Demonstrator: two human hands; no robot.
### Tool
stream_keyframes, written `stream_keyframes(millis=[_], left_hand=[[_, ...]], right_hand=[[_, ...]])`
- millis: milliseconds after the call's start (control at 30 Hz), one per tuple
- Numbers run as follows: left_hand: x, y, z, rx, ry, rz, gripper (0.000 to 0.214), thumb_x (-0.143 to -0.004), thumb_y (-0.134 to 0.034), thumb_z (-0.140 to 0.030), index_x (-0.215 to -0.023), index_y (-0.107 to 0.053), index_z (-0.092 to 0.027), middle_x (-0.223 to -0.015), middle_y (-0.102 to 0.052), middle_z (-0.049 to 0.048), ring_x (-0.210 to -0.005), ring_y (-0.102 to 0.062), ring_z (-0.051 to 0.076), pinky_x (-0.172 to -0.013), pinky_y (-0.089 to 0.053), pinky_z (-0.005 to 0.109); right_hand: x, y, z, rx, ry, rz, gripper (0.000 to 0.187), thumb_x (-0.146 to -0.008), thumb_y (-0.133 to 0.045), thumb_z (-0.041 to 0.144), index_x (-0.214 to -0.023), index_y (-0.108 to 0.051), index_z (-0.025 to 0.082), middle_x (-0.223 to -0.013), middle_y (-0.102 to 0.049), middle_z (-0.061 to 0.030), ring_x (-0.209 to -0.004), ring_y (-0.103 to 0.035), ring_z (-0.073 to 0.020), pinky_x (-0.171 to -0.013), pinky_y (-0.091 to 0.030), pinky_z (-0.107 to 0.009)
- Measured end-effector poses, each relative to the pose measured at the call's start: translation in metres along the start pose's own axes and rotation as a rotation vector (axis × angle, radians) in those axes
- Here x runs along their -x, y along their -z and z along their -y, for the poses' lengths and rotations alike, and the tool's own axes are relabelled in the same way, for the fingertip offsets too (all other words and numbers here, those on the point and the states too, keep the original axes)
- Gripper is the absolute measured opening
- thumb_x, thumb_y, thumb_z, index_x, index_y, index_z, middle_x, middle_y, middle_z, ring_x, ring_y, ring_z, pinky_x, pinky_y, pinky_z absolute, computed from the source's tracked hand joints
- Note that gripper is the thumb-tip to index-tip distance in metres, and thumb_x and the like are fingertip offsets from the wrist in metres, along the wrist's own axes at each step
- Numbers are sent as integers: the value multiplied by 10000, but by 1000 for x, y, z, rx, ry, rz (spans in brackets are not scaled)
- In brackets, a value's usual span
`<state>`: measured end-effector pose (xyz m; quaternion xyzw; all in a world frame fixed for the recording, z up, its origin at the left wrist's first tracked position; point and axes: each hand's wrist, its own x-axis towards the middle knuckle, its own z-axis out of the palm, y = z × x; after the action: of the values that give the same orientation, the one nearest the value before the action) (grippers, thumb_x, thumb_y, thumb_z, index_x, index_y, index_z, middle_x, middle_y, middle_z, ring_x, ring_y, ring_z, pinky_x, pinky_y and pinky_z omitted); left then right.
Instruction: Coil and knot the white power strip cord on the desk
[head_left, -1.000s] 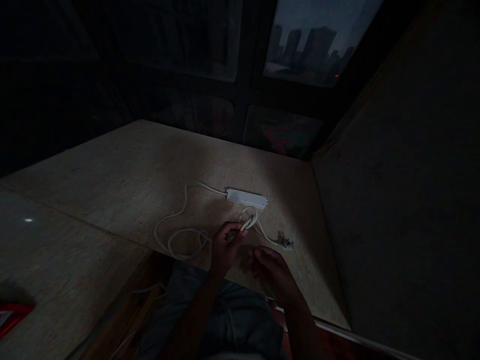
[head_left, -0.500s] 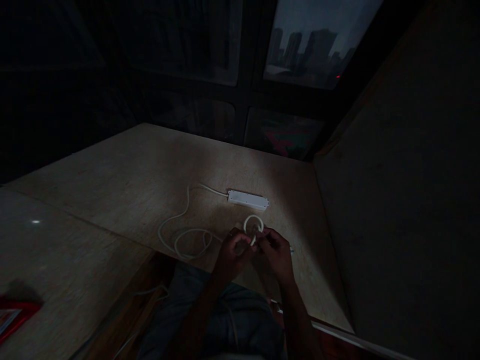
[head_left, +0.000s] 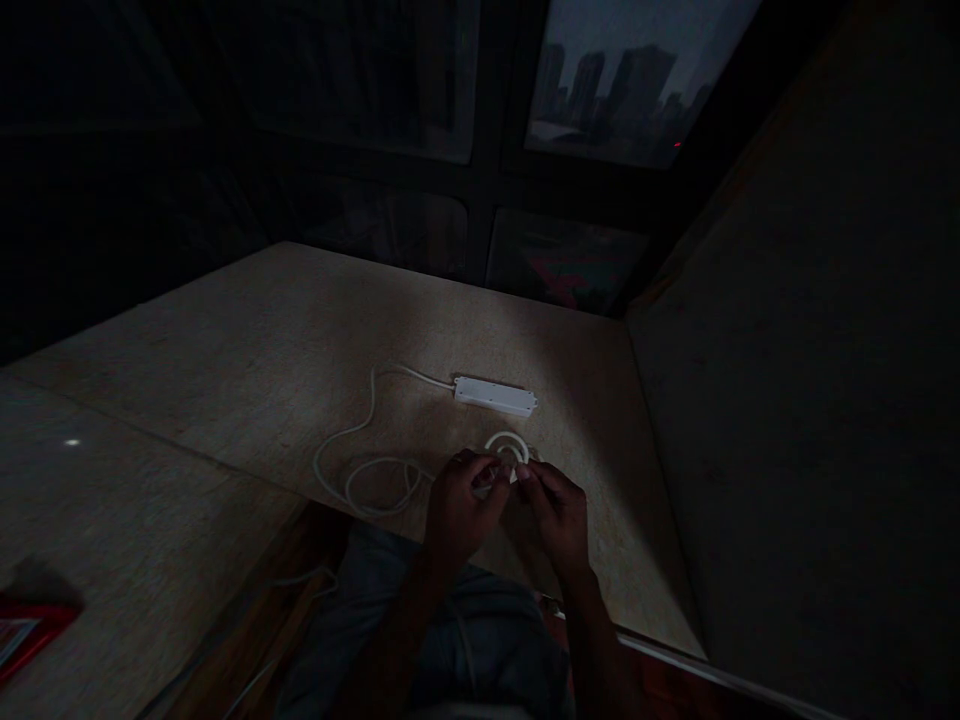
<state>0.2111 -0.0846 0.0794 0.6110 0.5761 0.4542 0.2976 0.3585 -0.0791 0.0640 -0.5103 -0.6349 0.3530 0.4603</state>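
A white power cord [head_left: 508, 440] is bent into small loops between my hands, close to the table's front edge. My left hand [head_left: 463, 500] pinches the cord from the left, its fingers curled round it. From the right, my right hand [head_left: 553, 508] holds the same coil between thumb and fingers. Just beyond the coil lies a white power strip [head_left: 495, 395], its plain back facing up. The cord leaves the strip's left end and trails in wide loops [head_left: 367, 500] toward my left hand. My fingers hide part of the coil, and dim light blurs detail.
The pale stone-like tabletop [head_left: 300, 330] reaches to dark-framed windows [head_left: 480, 180] at the back. A grey wall [head_left: 787, 400] closes off the right side. A red packet [head_left: 37, 630] lies at the far left. Below the front edge, a thin cable [head_left: 307, 578] hangs near my legs.
My hands have shifted slightly on the coil, and a second, smaller loop now shows inside the first. The power strip stays in place; the view has tilted a little.
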Motion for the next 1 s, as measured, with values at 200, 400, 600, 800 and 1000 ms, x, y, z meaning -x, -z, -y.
stream_keyframes(millis=[200,400,600,800,1000], left_hand=[[-10,-1,-1,143,35,192,277,-892,-574,-364,-783,-728,-161,-766,-657,58,-745,-594,150,-700,-427,262],[-9,-16,14,436,131,98,209,-777,-676,-326,-847,-736,-139,-788,-654,65,-744,-600,152,-673,-448,245],[-2,-20,20,692,225,28,144,-670,-706,-265,-731,-667,-140,-695,-550,16,-673,-509,124,-629,-398,231],[5,-21,29,984,236,20,322,-716,-676,-384,-595,-491,-149,-657,-433,4,-650,-412,118,-621,-352,248],[-1,-15,32,866,409,23,404,-762,-644,-463,-571,-491,-142,-571,-426,0,-557,-382,96,-561,-321,243]], right_hand=[[0,-3,-7,-24,12,-26,262,-937,-546,352,-1013,-733,185,-916,-697,-52,-793,-619,-152,-728,-470,-246],[-2,-3,-8,-84,-85,-80,303,-910,-561,404,-973,-735,165,-784,-666,-43,-717,-594,-153,-667,-461,-249],[-8,-6,-6,-183,-277,-204,338,-827,-583,438,-821,-706,123,-614,-594,-21,-570,-527,-131,-559,-427,-237],[-10,-13,-5,-322,-453,-323,279,-699,-602,400,-685,-657,127,-613,-588,-28,-574,-513,-141,-546,-433,-248],[0,-23,-20,-442,-480,-302,235,-750,-618,367,-732,-630,133,-694,-594,-22,-651,-510,-141,-604,-430,-240]])
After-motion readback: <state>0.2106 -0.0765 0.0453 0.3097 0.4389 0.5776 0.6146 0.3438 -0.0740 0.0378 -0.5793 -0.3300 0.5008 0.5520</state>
